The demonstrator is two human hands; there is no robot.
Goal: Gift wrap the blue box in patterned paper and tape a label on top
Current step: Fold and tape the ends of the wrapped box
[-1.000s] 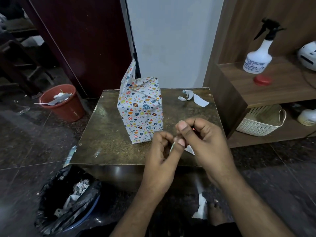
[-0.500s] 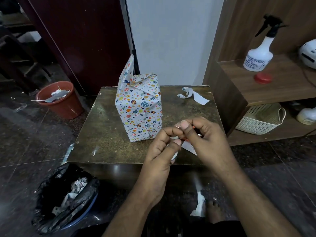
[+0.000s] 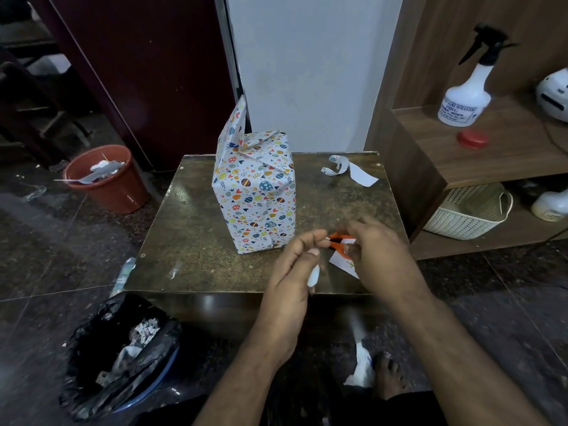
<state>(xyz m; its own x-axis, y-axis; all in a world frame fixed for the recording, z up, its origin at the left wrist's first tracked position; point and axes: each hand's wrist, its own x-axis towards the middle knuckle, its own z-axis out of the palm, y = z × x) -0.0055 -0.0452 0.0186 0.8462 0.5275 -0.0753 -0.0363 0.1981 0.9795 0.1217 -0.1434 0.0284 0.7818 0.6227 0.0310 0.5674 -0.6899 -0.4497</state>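
Observation:
The box [image 3: 255, 195] stands upright on the small brown table [image 3: 190, 241], covered in white paper printed with coloured eggs. One paper flap [image 3: 236, 124] sticks up at its top left. My left hand [image 3: 292, 272] is just right of the box's base and pinches a short whitish tape strip [image 3: 314, 276] that hangs down. My right hand [image 3: 381, 259] is blurred, fingers curled over orange-handled scissors [image 3: 337, 239] and a white label [image 3: 342, 262] lying on the table. I cannot tell if it grips either of them.
A curled paper strip [image 3: 347, 170] lies at the table's back right. A red bucket [image 3: 107, 182] and a black bin bag [image 3: 123, 355] stand on the floor to the left. The shelf at right holds a spray bottle [image 3: 467, 93], a red lid [image 3: 472, 138] and a white basket [image 3: 470, 210].
My hands were pressed together over the tape. They have now come apart and dropped toward the table, and the strip stays with my left hand. The box has not moved.

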